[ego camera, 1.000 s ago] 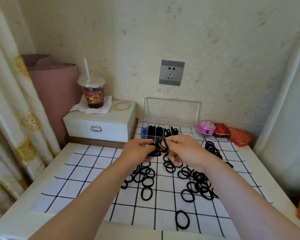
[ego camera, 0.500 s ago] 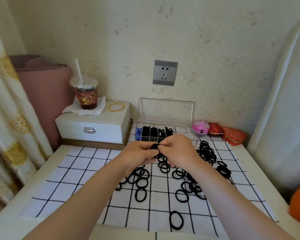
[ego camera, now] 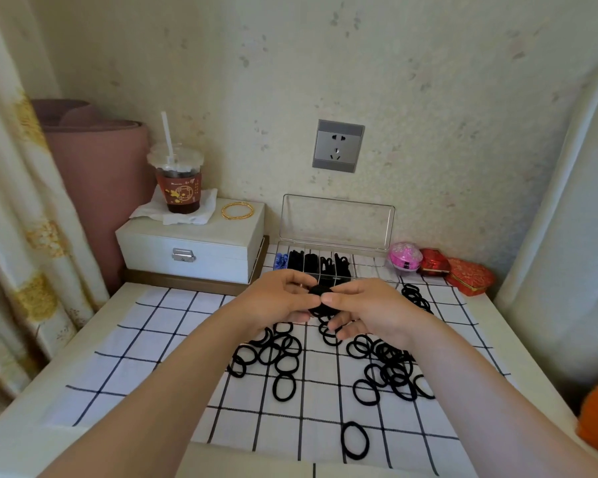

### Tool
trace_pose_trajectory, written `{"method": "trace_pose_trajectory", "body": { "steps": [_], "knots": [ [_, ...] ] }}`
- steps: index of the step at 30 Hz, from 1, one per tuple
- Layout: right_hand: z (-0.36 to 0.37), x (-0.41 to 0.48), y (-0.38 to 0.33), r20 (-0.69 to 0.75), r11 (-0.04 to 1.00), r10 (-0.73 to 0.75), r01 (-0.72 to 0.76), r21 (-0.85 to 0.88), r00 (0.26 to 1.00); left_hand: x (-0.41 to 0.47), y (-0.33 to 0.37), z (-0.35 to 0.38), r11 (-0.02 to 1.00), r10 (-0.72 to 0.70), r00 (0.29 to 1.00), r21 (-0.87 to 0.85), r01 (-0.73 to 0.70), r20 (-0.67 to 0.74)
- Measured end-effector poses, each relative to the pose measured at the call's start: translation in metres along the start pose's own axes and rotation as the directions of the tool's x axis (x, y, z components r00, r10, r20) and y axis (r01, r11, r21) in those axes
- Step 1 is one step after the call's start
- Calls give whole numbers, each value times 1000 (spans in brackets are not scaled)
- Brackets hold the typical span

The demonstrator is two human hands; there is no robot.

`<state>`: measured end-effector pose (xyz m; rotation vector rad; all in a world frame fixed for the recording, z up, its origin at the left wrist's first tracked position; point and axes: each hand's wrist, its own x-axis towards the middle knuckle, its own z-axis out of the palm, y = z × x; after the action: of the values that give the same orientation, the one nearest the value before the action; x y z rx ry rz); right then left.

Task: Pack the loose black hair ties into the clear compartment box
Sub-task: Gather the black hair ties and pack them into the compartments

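Hair-tie wad (ego camera: pixel 320 301) is pinched between both your hands, just in front of the clear compartment box (ego camera: pixel 337 229), over the far part of the grid cloth (ego camera: pixel 145 339). Wad is bunched near round, slightly taller than wide, no clear pointing end. Your left hand (ego camera: pixel 273 300) has fingers curled on its left side, your right hand (ego camera: pixel 370 307) has thumb and curled fingers on its right side. Box long axis runs left-right along the wall, lid upright, several left compartments dark with ties. Loose ties (ego camera: pixel 277 353) lie flat on the cloth in clusters under and right of your hands. Single tie (ego camera: pixel 354 440) lies apart near you, oval, long axis pointing away from you. Cloth covers the bench (ego camera: pixel 21 432)
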<state>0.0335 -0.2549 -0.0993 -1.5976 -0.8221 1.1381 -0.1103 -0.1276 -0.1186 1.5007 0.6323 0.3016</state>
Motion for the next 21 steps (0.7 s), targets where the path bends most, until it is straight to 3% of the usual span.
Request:
{"method": "trace_pose_trajectory", "body": {
  "steps": [5, 8, 13, 17, 21],
  "knots": [
    [0, 3, 3, -69, 988, -4, 14, 154, 998, 3, 0, 8, 999, 54, 995, 6, -54, -89],
    [-2, 5, 5, -113, 986, -24, 42, 159, 993, 3, 3, 13, 995, 96, 992, 45, -93, -82],
    [-18, 18, -1, -297, 997, -77, 73, -24, 952, 21, 12, 13, 927, 206, 973, 339, -161, -100],
    [-42, 43, -5, -500, 959, -240, 125, -252, 832, 47, 12, 12, 761, 368, 920, 612, -216, -133],
    [-60, 65, 3, -549, 899, -342, 97, -427, 762, 67, 6, 17, 643, 438, 895, 724, -250, -81]
  ]
}}
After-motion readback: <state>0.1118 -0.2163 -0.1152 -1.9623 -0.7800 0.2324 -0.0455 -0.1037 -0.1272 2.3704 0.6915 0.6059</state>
